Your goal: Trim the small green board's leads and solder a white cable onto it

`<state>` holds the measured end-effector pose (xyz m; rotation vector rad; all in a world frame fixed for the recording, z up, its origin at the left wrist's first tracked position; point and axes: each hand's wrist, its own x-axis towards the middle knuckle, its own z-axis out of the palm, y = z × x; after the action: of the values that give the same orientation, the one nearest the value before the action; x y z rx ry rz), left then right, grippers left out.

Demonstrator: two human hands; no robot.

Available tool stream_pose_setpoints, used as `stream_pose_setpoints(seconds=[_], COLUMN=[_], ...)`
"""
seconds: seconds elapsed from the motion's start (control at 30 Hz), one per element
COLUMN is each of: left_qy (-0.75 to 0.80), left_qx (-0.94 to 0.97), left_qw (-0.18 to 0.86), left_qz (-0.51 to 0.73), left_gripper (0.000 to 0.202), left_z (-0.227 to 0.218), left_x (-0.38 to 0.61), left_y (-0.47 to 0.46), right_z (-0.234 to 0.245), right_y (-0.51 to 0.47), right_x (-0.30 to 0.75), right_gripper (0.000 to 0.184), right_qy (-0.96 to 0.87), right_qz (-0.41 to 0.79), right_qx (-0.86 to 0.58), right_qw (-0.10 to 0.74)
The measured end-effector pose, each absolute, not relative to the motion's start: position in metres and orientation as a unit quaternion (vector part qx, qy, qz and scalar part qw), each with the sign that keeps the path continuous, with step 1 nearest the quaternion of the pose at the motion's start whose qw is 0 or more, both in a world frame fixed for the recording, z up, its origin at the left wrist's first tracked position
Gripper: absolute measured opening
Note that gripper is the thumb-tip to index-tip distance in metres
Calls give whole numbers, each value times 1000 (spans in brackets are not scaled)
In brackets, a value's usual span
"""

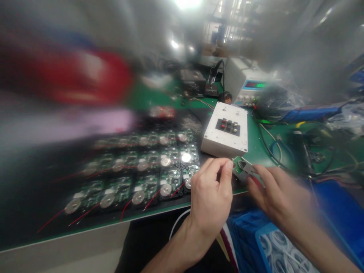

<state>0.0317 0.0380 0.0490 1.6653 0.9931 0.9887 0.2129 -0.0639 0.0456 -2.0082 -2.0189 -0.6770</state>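
Observation:
My left hand (212, 189) is closed in a pinch, thumb and fingers pressed on a small green circuit board (237, 165) at the table's front edge. My right hand (274, 193) grips small cutters (245, 170) with red handles, whose jaws meet the board. Both hands hover just in front of a white switch box (226, 129). To the left lie rows of green circuit boards (148, 170) with round silver parts and red wires.
A bench power supply (250, 85) with a lit display stands behind the switch box, beside dark equipment (195, 81) and tangled cables (284, 148). A blue bin (256, 235) with white rings sits below the table edge. The left side is smeared by motion.

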Motion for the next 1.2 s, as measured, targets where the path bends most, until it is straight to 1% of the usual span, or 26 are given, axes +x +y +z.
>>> stream_pose_setpoints(seconds=[0.13, 0.33, 0.43, 0.57, 0.77, 0.87, 1.2], left_qy=[408, 409, 404, 403, 400, 399, 392], left_qx=[687, 711, 720, 724, 724, 725, 729], left_qw=[447, 402, 390, 385, 395, 393, 389], left_qz=[402, 407, 408, 406, 400, 401, 405], left_gripper=[18, 17, 17, 17, 18, 17, 18], left_z=[49, 50, 51, 50, 49, 49, 48], left_x=[32, 33, 34, 34, 33, 33, 34], left_y=[38, 39, 37, 36, 39, 40, 39], right_z=[39, 31, 27, 28, 37, 40, 30], right_y=[-63, -65, -65, -68, -72, -72, -68], right_x=[219, 225, 226, 228, 224, 219, 216], right_gripper=[31, 27, 25, 27, 35, 34, 34], right_qy=[-688, -690, -679, -661, -656, -663, -655], right_qz=[-228, -188, -170, -187, -193, -193, -178], right_qx=[-679, -684, -695, -700, -703, -693, -710], right_qw=[119, 141, 165, 197, 196, 207, 187])
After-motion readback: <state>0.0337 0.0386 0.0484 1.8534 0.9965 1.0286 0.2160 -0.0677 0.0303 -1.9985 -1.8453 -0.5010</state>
